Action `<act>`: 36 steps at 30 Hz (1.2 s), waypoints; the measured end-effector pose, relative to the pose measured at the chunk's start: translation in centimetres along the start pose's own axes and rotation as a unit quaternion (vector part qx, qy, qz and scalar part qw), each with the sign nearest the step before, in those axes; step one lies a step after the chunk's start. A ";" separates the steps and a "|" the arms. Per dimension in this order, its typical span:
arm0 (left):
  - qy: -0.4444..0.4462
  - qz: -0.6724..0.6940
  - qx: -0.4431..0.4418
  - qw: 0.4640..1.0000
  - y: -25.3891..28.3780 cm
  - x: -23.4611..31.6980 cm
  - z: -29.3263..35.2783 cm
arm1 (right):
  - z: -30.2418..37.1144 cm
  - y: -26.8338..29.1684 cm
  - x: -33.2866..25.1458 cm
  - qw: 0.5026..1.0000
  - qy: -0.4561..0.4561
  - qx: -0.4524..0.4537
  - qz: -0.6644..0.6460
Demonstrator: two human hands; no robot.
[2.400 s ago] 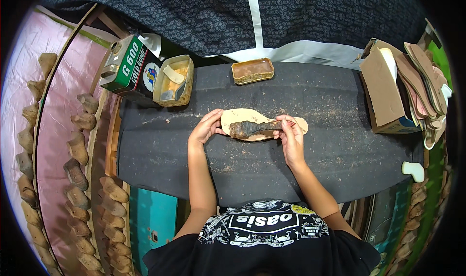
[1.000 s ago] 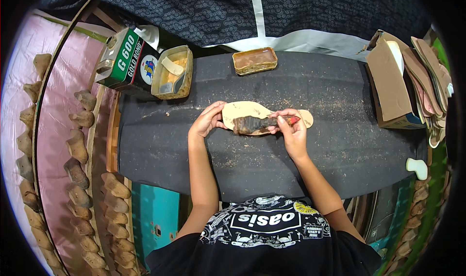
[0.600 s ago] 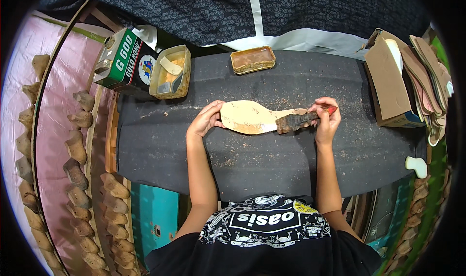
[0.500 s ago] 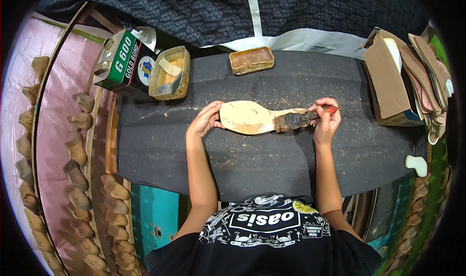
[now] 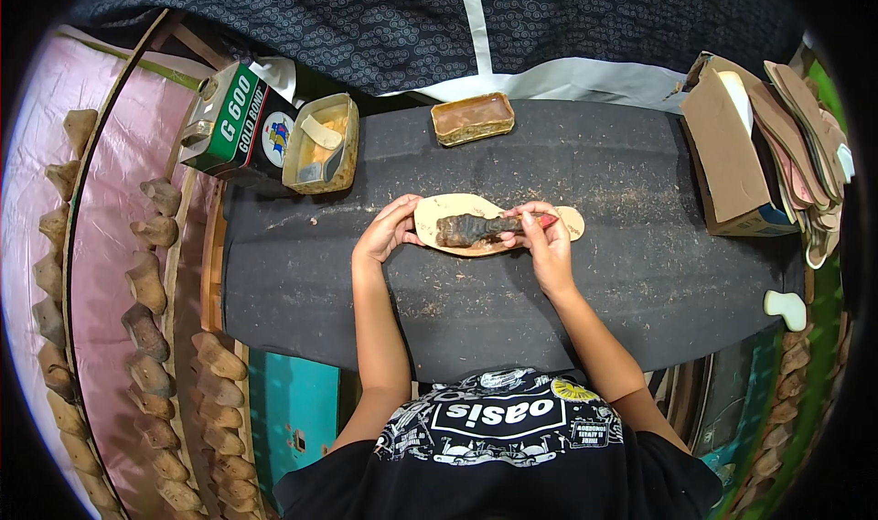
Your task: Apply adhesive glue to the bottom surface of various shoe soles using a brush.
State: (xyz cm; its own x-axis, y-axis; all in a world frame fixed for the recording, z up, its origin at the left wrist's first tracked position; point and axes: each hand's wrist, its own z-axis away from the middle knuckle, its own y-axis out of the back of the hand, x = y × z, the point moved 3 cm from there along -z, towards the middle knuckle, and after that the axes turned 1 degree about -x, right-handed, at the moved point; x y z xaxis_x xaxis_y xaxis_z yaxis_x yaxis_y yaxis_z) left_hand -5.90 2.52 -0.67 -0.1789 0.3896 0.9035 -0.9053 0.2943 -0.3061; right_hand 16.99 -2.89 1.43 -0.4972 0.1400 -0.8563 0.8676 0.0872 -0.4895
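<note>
A tan shoe insole [image 5: 439, 205] lies crosswise above the dark table, its broad toe end to the left and its rounded heel to the right. My left hand [image 5: 391, 231] is closed on the edge of the toe end. In my right hand [image 5: 547, 255] is a glue brush [image 5: 468, 231] with a red handle and dark, caked bristles. The bristles rest over the broad part of the insole, where the surface looks wet in places. My right hand and the brush hide part of the narrow waist of the insole.
At the back left stand a green and black metal can [image 5: 240, 122] and an open tub [image 5: 347, 159] holding scrapers. A shallow container of brown liquid [image 5: 473, 116] sits at the back. To the right are a cardboard box [image 5: 732, 177] with sole sheets and a white foam piece [image 5: 785, 310]. Shoe lasts [image 5: 144, 282] line the left racks.
My right hand has moved left with the brush, from the heel to the broad part, uncovering the heel. My left hand keeps its hold at the toe end.
</note>
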 end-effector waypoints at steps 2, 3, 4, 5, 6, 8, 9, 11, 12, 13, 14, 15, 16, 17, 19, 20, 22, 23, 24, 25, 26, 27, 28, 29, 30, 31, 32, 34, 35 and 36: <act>0.000 -0.001 0.001 1.000 0.0 0.0 0.0 | -0.5 1.0 -0.9 0.999 0.007 0.001 0.034; 0.000 0.000 0.002 1.000 0.1 -0.1 0.0 | -0.7 1.5 -1.5 0.998 0.013 0.028 0.052; 0.000 0.001 0.002 1.000 0.2 -0.1 0.0 | -0.9 2.1 -2.1 0.996 0.021 0.048 0.075; 0.000 0.001 0.002 1.000 0.3 -0.1 0.0 | -1.1 2.8 -2.7 0.993 0.028 0.068 0.098; 0.000 -0.001 0.005 1.000 0.3 -0.1 0.0 | -1.4 3.4 -3.4 0.990 0.048 0.088 0.099; 0.001 -0.002 0.008 1.000 0.3 -0.2 0.0 | -1.7 5.1 -4.2 0.981 0.073 0.132 0.120; -0.001 -0.003 0.009 1.000 0.3 -0.2 -0.1 | -1.8 5.5 -4.7 0.975 0.090 0.161 0.128; -0.002 -0.004 0.009 1.000 0.3 -0.2 -0.1 | -1.9 6.5 -5.0 0.973 0.119 0.167 0.107; -0.004 0.001 0.003 1.000 0.3 -0.2 -0.2 | -1.8 6.3 -4.9 0.973 0.120 0.168 0.107; -0.005 0.006 -0.003 1.000 0.3 -0.2 -0.2 | -1.8 5.8 -4.8 0.976 0.118 0.173 0.065; -0.005 0.006 -0.004 1.000 0.2 -0.2 -0.2 | -1.8 5.5 -4.7 0.977 0.115 0.177 0.023; -0.004 0.004 0.000 1.000 0.2 -0.1 -0.2 | -1.8 5.0 -4.3 0.983 0.109 0.147 0.016; -0.002 0.002 0.003 1.000 0.1 -0.1 -0.1 | -1.7 4.4 -3.8 0.989 0.086 0.124 0.007; -0.002 0.001 0.003 1.000 0.1 -0.1 -0.1 | -1.5 3.4 -3.2 0.993 0.063 0.101 -0.003; 0.000 0.000 0.003 1.000 0.2 -0.2 0.0 | -1.0 1.5 -2.4 0.998 0.035 0.055 -0.008; 0.000 0.000 0.003 1.000 0.3 -0.2 -0.1 | -0.7 0.9 -1.6 0.999 0.019 0.029 -0.023; 0.001 -0.001 0.001 1.000 0.2 -0.2 -0.2 | -0.2 0.3 -0.3 0.999 -0.005 0.008 -0.041; 0.001 -0.001 0.000 1.000 0.1 -0.2 -0.2 | -0.1 0.2 0.1 0.999 -0.015 -0.001 -0.044; 0.000 -0.004 -0.001 1.000 0.2 -0.2 -0.2 | 0.0 -0.1 0.1 0.999 -0.024 -0.003 -0.030; -0.002 -0.008 -0.002 1.000 0.2 -0.1 -0.2 | -0.1 0.0 0.1 0.999 -0.025 -0.003 -0.030; -0.002 -0.007 -0.001 1.000 0.1 -0.1 -0.2 | -0.3 0.5 0.1 1.000 -0.022 0.004 -0.021; -0.002 -0.007 0.002 1.000 0.2 -0.1 -0.1 | -0.6 0.8 -0.1 1.000 -0.019 0.010 -0.013; -0.002 -0.006 0.006 1.000 0.2 -0.1 -0.1 | -0.8 1.2 -1.0 0.999 -0.012 0.020 0.026; -0.003 -0.005 0.008 1.000 0.3 -0.1 0.0 | -1.0 1.8 -1.4 0.999 -0.006 0.029 0.032; -0.004 -0.006 0.006 1.000 0.2 -0.1 0.0 | -1.3 2.6 -2.3 0.998 0.013 0.030 0.052; -0.005 -0.006 0.005 1.000 0.2 -0.1 0.0 | -1.5 3.2 -3.0 0.996 0.032 0.030 0.072; -0.005 -0.005 0.005 1.000 0.2 -0.1 0.1 | -1.6 4.0 -3.7 0.994 0.051 0.048 0.080; -0.002 -0.005 0.007 1.000 0.2 -0.1 0.0 | -1.8 5.4 -4.8 0.985 0.092 0.096 0.113; -0.001 -0.005 0.007 1.000 0.2 -0.1 -0.1 | -2.0 5.9 -5.0 0.980 0.114 0.120 0.112; -0.001 -0.005 0.005 1.000 0.2 -0.1 -0.1 | -2.1 6.3 -5.1 0.978 0.121 0.130 0.111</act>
State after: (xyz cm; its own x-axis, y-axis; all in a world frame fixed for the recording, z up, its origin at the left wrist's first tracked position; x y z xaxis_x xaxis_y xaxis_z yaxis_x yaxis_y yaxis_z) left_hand -6.01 2.63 -0.84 -0.1702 0.3845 0.9073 -0.9110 0.2897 -0.2936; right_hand 24.96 -1.01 3.10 -0.2567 0.3597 -0.8971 0.9108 -0.2203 -0.3490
